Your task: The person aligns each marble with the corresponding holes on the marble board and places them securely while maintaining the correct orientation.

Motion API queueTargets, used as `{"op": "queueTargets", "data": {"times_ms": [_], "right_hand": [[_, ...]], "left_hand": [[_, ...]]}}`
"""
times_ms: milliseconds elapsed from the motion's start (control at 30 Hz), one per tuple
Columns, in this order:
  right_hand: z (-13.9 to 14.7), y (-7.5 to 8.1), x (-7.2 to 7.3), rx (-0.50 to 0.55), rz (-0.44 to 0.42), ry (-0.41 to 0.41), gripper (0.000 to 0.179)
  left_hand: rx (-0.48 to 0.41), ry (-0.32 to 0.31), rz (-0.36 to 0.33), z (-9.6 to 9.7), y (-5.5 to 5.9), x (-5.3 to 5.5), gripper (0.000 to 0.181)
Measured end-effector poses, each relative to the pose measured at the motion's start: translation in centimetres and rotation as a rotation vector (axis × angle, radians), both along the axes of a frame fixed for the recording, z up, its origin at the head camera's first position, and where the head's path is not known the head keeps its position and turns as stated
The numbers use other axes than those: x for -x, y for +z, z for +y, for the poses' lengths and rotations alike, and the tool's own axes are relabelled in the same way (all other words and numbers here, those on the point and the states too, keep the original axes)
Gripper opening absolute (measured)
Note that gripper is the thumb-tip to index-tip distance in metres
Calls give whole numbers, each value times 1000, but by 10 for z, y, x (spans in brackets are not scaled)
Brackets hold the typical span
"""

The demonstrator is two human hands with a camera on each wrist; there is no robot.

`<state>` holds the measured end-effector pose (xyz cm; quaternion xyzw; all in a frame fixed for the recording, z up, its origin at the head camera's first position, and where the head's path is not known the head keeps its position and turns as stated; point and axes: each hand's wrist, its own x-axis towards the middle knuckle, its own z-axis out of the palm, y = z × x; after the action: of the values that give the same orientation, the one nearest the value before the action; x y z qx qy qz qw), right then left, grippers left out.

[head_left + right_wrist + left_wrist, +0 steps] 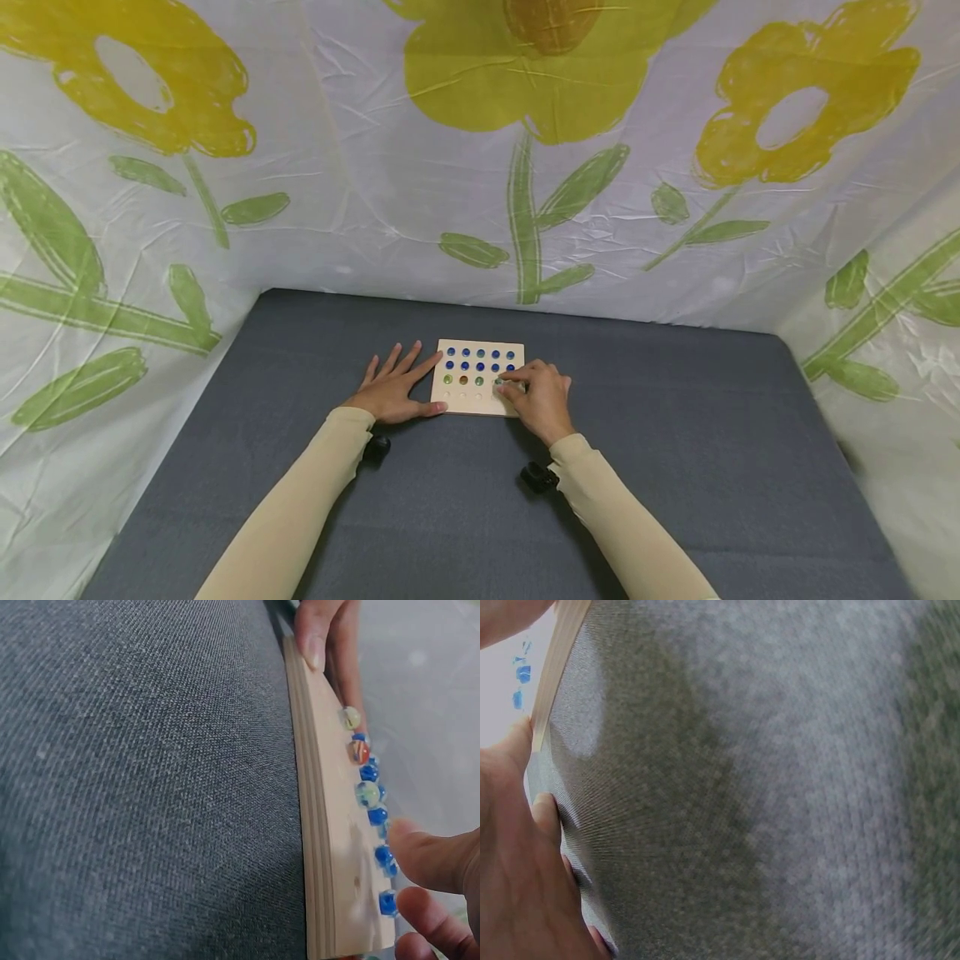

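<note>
A pale wooden board (472, 407) with rows of round hollows lies on the table. Two rows hold blue marbles (481, 367); in the third sit a yellow-green marble (447, 379), an amber one (463, 380) and a green one (479, 381). My left hand (393, 396) is spread flat, thumb and forefinger touching the board's left edge. Over the third row's right part, my right hand (543, 398) pinches a small marble (498, 382), mostly covered by fingertips. In the right wrist view, an orange-streaked marble (359, 752) stands out on the board.
A dark grey cloth (660, 467) covers the table around the board. Behind it hangs a white curtain (360, 183) printed with yellow flowers. Dark wrist devices sit under both cuffs, including one below the right sleeve (538, 477).
</note>
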<state>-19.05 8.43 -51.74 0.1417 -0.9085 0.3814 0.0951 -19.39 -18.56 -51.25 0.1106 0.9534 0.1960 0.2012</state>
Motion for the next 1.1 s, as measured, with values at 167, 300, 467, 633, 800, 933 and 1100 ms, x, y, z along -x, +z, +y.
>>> {"op": "queueTargets", "data": {"times_ms": [167, 300, 467, 633, 800, 933, 1100], "right_hand": [[-3, -2, 2, -8, -24, -11, 15], [-6, -3, 5, -19, -33, -26, 14], [-8, -4, 6, -42, -48, -47, 14], [-10, -6, 6, -67, -54, -60, 14], [-11, -7, 7, -84, -50, -61, 15], [-11, -7, 7, -98, -46, -58, 15], [-10, -7, 7, -106, -41, -54, 16]], "left_hand": [[-17, -1, 0, 0, -2, 0, 98], [-25, -2, -3, -1, -3, 0, 99], [-17, 7, -7, 1, -3, 0, 98], [3, 8, -3, 1, 0, 0, 96], [5, 6, 1, 1, 1, 0, 96], [9, 3, 1, 1, 0, 0, 96], [1, 5, 1, 1, -1, 1, 96]]}}
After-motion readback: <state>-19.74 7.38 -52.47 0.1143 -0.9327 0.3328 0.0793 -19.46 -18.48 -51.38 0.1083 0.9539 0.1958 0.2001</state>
